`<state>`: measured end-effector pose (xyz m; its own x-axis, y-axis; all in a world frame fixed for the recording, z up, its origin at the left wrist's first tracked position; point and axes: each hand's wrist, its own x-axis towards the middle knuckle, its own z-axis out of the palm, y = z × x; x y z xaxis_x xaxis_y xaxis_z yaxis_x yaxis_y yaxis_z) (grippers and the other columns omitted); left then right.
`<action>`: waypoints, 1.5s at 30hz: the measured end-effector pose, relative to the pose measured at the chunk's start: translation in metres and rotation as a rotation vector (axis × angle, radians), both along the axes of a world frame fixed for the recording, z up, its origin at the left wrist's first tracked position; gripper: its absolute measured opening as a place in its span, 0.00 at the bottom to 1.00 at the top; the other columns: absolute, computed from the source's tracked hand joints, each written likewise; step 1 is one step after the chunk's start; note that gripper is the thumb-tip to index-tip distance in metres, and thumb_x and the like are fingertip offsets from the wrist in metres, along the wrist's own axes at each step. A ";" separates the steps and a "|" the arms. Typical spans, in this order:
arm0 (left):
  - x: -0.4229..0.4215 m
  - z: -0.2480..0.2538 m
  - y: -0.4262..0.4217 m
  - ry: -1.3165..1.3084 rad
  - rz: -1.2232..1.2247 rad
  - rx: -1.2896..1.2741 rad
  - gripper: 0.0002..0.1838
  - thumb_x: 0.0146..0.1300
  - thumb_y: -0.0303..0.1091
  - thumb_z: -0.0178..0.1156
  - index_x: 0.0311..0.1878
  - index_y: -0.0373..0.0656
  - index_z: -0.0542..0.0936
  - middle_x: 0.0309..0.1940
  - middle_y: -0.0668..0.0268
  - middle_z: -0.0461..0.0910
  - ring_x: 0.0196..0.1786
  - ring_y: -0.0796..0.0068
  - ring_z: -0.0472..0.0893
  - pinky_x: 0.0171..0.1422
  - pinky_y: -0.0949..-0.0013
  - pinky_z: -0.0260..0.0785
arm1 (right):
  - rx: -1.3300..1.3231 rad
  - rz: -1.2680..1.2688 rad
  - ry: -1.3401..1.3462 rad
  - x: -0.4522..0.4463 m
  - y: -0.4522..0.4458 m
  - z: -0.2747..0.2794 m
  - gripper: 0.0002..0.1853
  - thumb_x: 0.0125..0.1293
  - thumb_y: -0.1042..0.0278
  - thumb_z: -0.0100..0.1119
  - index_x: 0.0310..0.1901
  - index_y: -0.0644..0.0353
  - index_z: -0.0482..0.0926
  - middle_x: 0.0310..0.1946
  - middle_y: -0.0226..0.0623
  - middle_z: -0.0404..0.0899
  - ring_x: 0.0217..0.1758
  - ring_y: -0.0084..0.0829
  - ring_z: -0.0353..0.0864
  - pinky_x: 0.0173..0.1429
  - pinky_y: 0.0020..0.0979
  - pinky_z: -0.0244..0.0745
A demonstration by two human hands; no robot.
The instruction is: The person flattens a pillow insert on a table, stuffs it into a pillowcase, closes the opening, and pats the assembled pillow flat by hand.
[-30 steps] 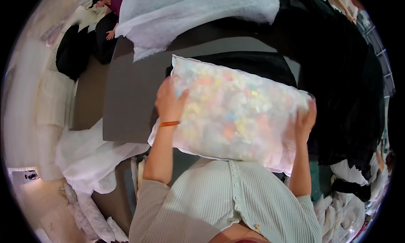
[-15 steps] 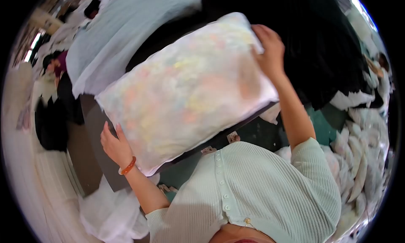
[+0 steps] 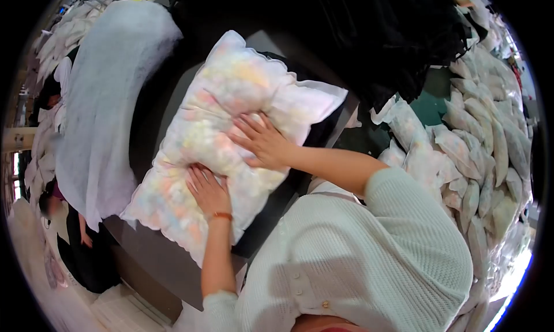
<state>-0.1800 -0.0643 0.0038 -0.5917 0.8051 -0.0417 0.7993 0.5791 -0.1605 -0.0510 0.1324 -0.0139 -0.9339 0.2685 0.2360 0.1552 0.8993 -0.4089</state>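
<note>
A white see-through pillow point(image 3: 190, 124) stuffed with pastel bits of pink, yellow and blue lies slanted across the dark table point(image 3: 156, 268). My left hand point(image 3: 209, 192), an orange bracelet at its wrist, presses flat on the lower middle of the pillow with fingers spread. Higher up and to the right, my right hand point(image 3: 262, 141) also pushes down on the pillow, fingers apart. The surface dents and creases around both palms, and neither hand is closed on anything.
White batting point(image 3: 107, 101) hangs along the table's left side. A black cloth heap point(image 3: 375, 32) stands at the top right. Many stuffed white pillows point(image 3: 479, 136) are piled on the right. At the lower left, a co-worker's hand point(image 3: 86, 239) shows beside black cloth point(image 3: 86, 260).
Both hands have gone from the pillow's ends to its upper face. The pillow has turned to a steeper slant, moved left and become dented. The view has swung round.
</note>
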 end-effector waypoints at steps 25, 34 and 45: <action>-0.034 0.031 -0.026 -0.034 0.226 0.118 0.36 0.65 0.61 0.52 0.75 0.65 0.60 0.78 0.63 0.46 0.80 0.55 0.42 0.77 0.38 0.35 | 0.243 0.126 -0.092 -0.058 0.052 0.033 0.47 0.59 0.36 0.55 0.76 0.46 0.52 0.78 0.45 0.41 0.81 0.48 0.35 0.77 0.57 0.30; -0.073 0.016 -0.001 -0.074 0.271 0.377 0.36 0.67 0.58 0.50 0.76 0.59 0.57 0.78 0.61 0.44 0.80 0.56 0.39 0.79 0.44 0.30 | 0.228 0.137 0.228 -0.125 0.081 0.006 0.41 0.59 0.37 0.52 0.72 0.46 0.62 0.75 0.40 0.53 0.78 0.45 0.46 0.78 0.52 0.32; -0.058 0.084 -0.124 -0.102 0.794 0.556 0.47 0.47 0.54 0.73 0.68 0.41 0.66 0.67 0.55 0.67 0.73 0.55 0.61 0.72 0.55 0.57 | 0.382 -0.182 0.302 -0.078 0.137 0.056 0.35 0.60 0.52 0.64 0.67 0.54 0.67 0.71 0.43 0.61 0.76 0.43 0.54 0.75 0.47 0.46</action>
<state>-0.2379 -0.1881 0.0882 -0.9853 0.0935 0.1430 0.1384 0.9275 0.3472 -0.1293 0.2698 0.0423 -0.7548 0.2626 0.6011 0.2490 0.9625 -0.1078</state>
